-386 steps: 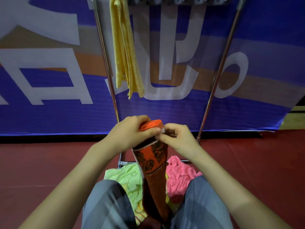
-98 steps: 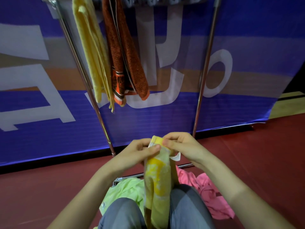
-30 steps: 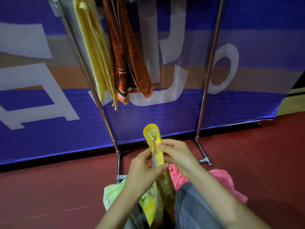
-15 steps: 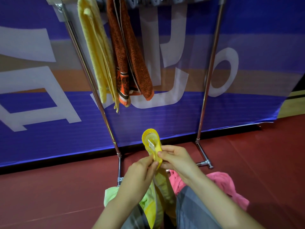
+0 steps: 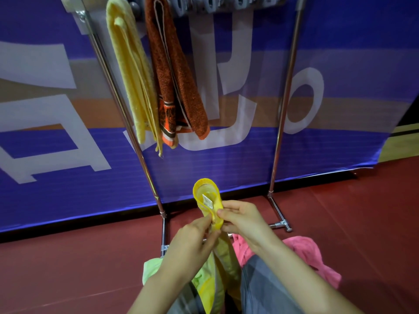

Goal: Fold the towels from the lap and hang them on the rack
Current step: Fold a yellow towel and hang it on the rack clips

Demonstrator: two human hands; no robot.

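Note:
A yellow towel (image 5: pixel 207 196) stands up between my knees, folded into a narrow strip with a small white label showing near its looped top. My left hand (image 5: pixel 192 243) pinches it from the left and my right hand (image 5: pixel 242 219) pinches it from the right, just below the loop. On the rack (image 5: pixel 283 105) ahead hang a pale yellow towel (image 5: pixel 129 71) and an orange-brown towel (image 5: pixel 176 71), side by side at the left end of the top bar. A light green towel (image 5: pixel 152 267) and a pink towel (image 5: pixel 306 252) lie on my lap.
The rack's chrome legs and feet (image 5: pixel 280 224) rest on a dark red floor. A blue banner (image 5: pixel 68 168) with white lettering stands right behind the rack. Grey clips (image 5: pixel 226 5) line the top bar to the right of the hung towels.
The orange towel I held earlier now hangs on the rack. Over the last second both hands kept pinching the yellow towel, shifting slightly up its folded strip.

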